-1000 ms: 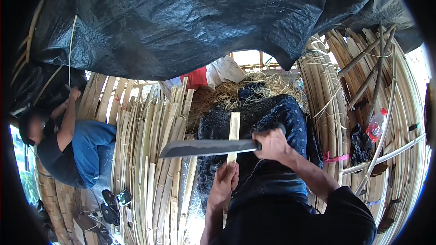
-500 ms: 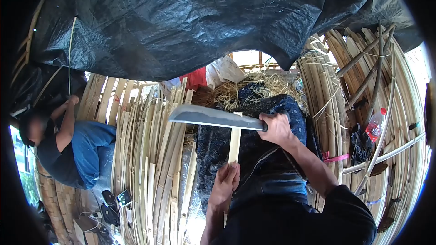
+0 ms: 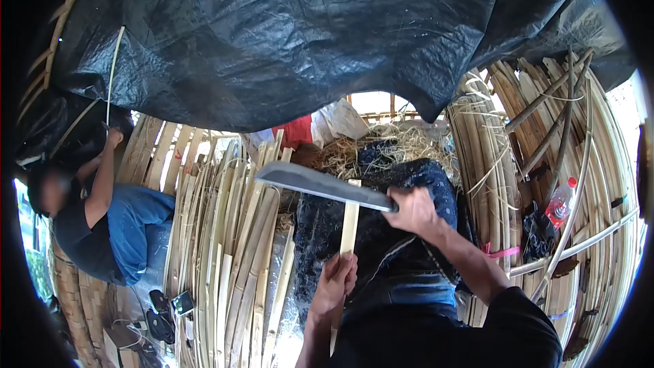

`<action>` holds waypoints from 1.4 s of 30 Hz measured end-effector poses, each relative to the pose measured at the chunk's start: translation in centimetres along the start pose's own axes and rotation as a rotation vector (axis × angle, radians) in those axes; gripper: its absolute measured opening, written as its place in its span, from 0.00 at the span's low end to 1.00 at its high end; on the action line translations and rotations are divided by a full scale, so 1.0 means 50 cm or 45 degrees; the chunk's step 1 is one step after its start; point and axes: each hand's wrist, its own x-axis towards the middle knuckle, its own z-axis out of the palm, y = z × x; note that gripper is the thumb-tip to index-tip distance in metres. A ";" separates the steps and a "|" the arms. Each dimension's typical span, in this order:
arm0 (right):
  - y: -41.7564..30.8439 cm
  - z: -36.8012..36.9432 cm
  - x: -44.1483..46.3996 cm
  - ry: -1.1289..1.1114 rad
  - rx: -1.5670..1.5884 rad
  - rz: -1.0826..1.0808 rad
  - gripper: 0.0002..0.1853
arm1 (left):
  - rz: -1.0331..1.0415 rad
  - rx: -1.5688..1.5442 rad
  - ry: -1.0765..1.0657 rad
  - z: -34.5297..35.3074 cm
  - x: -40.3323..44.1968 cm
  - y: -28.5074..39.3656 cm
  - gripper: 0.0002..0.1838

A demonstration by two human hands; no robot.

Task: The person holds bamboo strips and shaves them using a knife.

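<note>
My left hand (image 3: 335,279) is closed around a pale bamboo strip (image 3: 350,228), which stands nearly upright in front of my body. In my right hand (image 3: 413,211) is the dark handle of a machete (image 3: 320,184). Its broad blade points left and crosses the strip close to the top end; whether the edge has bitten into the strip I cannot tell. Beneath both hands a dark, speckled cloth (image 3: 320,232) covers my lap.
Split bamboo strips (image 3: 225,245) lie in a row at left, and more (image 3: 484,163) at right. Straw shavings (image 3: 340,157) are heaped ahead. A co-worker (image 3: 95,218) sits far left with raised hands. Black plastic sheeting (image 3: 286,41) hangs overhead. A plastic bottle (image 3: 561,204) lies at right.
The machete's handle end has dipped, so the blade slants more. My right hand is slightly lower. The whole view has shifted a little downward, and the co-worker's hands have moved slightly.
</note>
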 end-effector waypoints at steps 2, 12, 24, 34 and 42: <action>-0.010 0.001 -0.028 -0.096 0.064 -0.151 0.13 | -0.004 -0.010 -0.036 0.000 0.000 -0.005 0.16; 0.048 0.000 0.019 0.192 0.191 0.191 0.11 | -0.099 0.056 -0.042 0.020 -0.010 -0.020 0.15; -0.022 0.000 -0.031 -0.157 0.066 -0.040 0.11 | 0.788 1.330 0.362 0.012 0.010 -0.075 0.14; 0.116 0.067 0.054 0.701 -0.946 -0.043 0.11 | 0.340 0.745 0.330 0.028 -0.020 -0.016 0.19; 0.029 -0.040 -0.008 0.124 0.193 0.346 0.14 | 0.362 0.644 0.286 0.034 0.011 -0.007 0.18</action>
